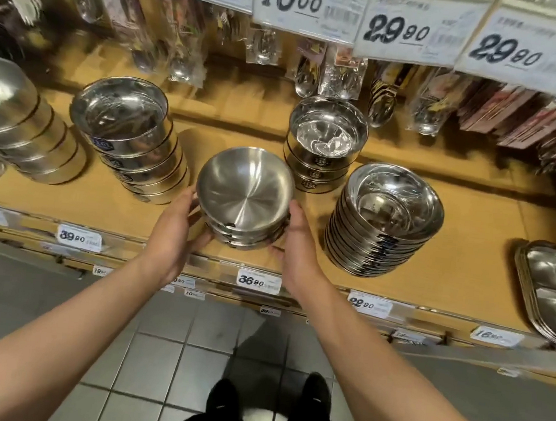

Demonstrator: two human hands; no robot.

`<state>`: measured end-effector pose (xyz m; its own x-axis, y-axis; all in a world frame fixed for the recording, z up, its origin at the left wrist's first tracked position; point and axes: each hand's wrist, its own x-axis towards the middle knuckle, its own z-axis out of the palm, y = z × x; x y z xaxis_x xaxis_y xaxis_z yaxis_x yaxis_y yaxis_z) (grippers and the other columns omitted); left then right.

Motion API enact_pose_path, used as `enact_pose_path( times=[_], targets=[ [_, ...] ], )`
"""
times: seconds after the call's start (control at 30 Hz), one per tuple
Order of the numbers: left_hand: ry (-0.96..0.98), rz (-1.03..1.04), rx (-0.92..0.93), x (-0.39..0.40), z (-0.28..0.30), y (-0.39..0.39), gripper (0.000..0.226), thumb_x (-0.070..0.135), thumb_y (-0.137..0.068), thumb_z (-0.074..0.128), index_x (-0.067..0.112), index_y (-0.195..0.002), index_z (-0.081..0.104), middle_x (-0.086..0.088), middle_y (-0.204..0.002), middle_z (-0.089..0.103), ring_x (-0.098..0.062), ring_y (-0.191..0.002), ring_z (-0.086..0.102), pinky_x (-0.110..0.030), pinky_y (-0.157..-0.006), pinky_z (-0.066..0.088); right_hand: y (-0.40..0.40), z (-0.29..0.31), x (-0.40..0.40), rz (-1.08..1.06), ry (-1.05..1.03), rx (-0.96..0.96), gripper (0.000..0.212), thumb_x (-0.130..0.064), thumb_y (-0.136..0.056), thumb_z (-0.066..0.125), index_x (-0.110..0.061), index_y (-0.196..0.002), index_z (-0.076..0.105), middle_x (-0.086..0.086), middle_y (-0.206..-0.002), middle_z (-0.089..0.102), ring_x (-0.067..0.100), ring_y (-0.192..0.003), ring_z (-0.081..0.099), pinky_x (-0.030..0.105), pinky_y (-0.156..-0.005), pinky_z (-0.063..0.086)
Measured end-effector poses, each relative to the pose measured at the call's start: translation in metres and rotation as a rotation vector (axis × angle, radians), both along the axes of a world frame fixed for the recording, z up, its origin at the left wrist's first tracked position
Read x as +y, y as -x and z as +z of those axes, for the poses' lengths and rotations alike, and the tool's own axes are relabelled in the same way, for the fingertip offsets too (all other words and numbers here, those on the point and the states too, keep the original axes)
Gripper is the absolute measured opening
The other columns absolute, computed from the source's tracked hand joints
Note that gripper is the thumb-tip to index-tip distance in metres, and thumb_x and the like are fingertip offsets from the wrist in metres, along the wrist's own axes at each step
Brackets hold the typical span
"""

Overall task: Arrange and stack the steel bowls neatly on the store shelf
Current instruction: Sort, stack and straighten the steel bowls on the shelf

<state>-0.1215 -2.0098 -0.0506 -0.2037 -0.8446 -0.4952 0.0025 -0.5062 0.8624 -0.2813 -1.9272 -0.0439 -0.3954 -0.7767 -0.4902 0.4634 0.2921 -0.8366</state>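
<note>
Standing at the shelf, the person has both hands around a short stack of brushed steel bowls [244, 196] near the front edge of the wooden shelf [471, 229], above the 36.90 price tag [259, 280]. The left hand [176, 231] cups the stack's left side and the right hand [295, 242] its right, fingers spread and pressed against the rims, so the stack is clasped between the two palms; whether it rests on the board or is lifted just clear of it I cannot tell. Much of the job looks done: a tall stack of deep bowls [130, 142] stands to the left, leaning somewhat, a shorter stack of polished bowls [323, 147] stands upright just behind the held one, and a high stack of shallow bowls [387, 221] sits to the right, also tilted. At the far left another pile of bowls [16, 131] lies slanted, and compartment trays [554, 291] sit at the far right. What remains, I would judge, is settling this held stack squarely in its gap and straightening the leaning piles.
</note>
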Motion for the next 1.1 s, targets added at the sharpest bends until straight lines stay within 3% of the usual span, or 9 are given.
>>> enact_pose_path(
  times=[0.1, 0.17, 0.3, 0.47, 0.57, 0.73, 0.8, 0.93, 1.1],
  targets=[
    [-0.092, 0.143, -0.14, 0.053, -0.006, 0.0, 0.025, 0.027, -0.102, 0.043, 0.018, -0.102, 0.066, 0.007, -0.083, 0.074, -0.013, -0.08, 0.066, -0.032, -0.076, 0.053, 0.003, -0.008, 0.049, 0.049, -0.06, -0.065, 0.056, -0.062, -0.094, 0.049, -0.038, -0.144, 0.049, -0.015, -0.148, 0.049, 0.008, -0.132, 0.049, 0.035, -0.095, 0.051],
    [-0.171, 0.028, -0.198, 0.103, -0.003, 0.022, 0.027, 0.024, -0.102, 0.044, 0.015, -0.095, 0.068, 0.006, -0.071, 0.071, -0.016, -0.077, 0.065, -0.034, -0.076, 0.051, 0.01, -0.014, 0.097, 0.055, -0.14, -0.115, 0.045, -0.055, -0.092, 0.06, -0.03, -0.129, 0.062, -0.012, -0.134, 0.064, 0.009, -0.123, 0.06, 0.038, -0.092, 0.057],
    [-0.058, -0.09, -0.231, 0.145, 0.01, 0.107, 0.029, 0.024, -0.103, 0.045, 0.014, -0.105, 0.072, -0.002, -0.097, 0.072, -0.026, -0.096, 0.066, -0.044, -0.087, 0.055, 0.077, -0.021, 0.154, -0.097, -0.273, -0.102, 0.016, -0.025, -0.102, 0.057, -0.018, -0.102, 0.071, 0.003, -0.114, 0.074, 0.016, -0.107, 0.071, 0.04, -0.082, 0.062],
    [0.085, 0.077, -0.255, 0.12, 0.039, 0.177, 0.029, 0.039, -0.103, 0.04, 0.028, -0.088, 0.063, 0.003, -0.098, 0.063, -0.024, -0.104, 0.061, -0.053, -0.103, 0.049, 0.19, 0.004, 0.15, -0.144, -0.276, -0.023, 0.029, -0.038, -0.106, 0.041, -0.018, -0.115, 0.061, 0.007, -0.112, 0.059, 0.018, -0.098, 0.06, 0.035, -0.073, 0.056],
    [-0.075, -0.003, -0.181, 0.096, 0.045, 0.188, 0.048, 0.067, -0.101, 0.03, 0.031, -0.099, 0.063, 0.005, -0.1, 0.065, -0.017, -0.095, 0.061, -0.043, -0.087, 0.053, 0.218, 0.021, 0.133, -0.04, -0.227, -0.022, 0.041, -0.054, -0.101, 0.045, -0.027, -0.13, 0.055, -0.001, -0.121, 0.051, 0.021, -0.109, 0.05, 0.03, -0.061, 0.05],
    [-0.225, -0.231, -0.126, 0.075, 0.048, 0.2, 0.067, 0.08, -0.085, 0.043, 0.032, -0.123, 0.072, -0.006, -0.129, 0.066, -0.036, -0.117, 0.06, -0.064, -0.086, 0.055, 0.219, 0.031, 0.103, 0.088, -0.185, -0.04, 0.053, -0.071, -0.094, 0.046, -0.042, -0.139, 0.051, -0.008, -0.148, 0.047, 0.021, -0.128, 0.046, 0.052, -0.093, 0.049],
    [-0.219, -0.234, -0.135, 0.076, 0.046, 0.206, 0.066, 0.08, -0.082, 0.045, 0.034, -0.119, 0.074, -0.006, -0.13, 0.067, -0.036, -0.119, 0.06, -0.066, -0.087, 0.054, 0.215, 0.031, 0.097, 0.114, -0.193, -0.076, 0.037, -0.071, -0.094, 0.047, -0.042, -0.112, 0.061, -0.004, -0.134, 0.058, 0.019, -0.112, 0.055, 0.057, -0.1, 0.048],
    [-0.212, -0.223, -0.116, 0.087, 0.041, 0.219, 0.069, 0.085, -0.073, 0.044, 0.039, -0.116, 0.073, -0.003, -0.13, 0.065, -0.035, -0.117, 0.06, -0.063, -0.089, 0.054, 0.224, 0.03, 0.099, 0.057, -0.184, -0.038, 0.024, -0.068, -0.094, 0.05, -0.046, -0.088, 0.057, -0.014, -0.098, 0.06, 0.012, -0.092, 0.056, 0.061, -0.102, 0.048],
    [-0.188, -0.268, -0.068, 0.106, 0.04, 0.259, 0.069, 0.079, -0.09, 0.033, 0.033, -0.127, 0.069, -0.007, -0.14, 0.06, -0.033, -0.121, 0.058, -0.064, -0.097, 0.05, 0.256, 0.035, 0.13, 0.132, -0.059, 0.033, 0.03, -0.067, -0.099, 0.038, -0.061, -0.09, 0.065, -0.023, -0.116, 0.07, 0.014, -0.118, 0.06, 0.053, -0.095, 0.054]
  ],
)
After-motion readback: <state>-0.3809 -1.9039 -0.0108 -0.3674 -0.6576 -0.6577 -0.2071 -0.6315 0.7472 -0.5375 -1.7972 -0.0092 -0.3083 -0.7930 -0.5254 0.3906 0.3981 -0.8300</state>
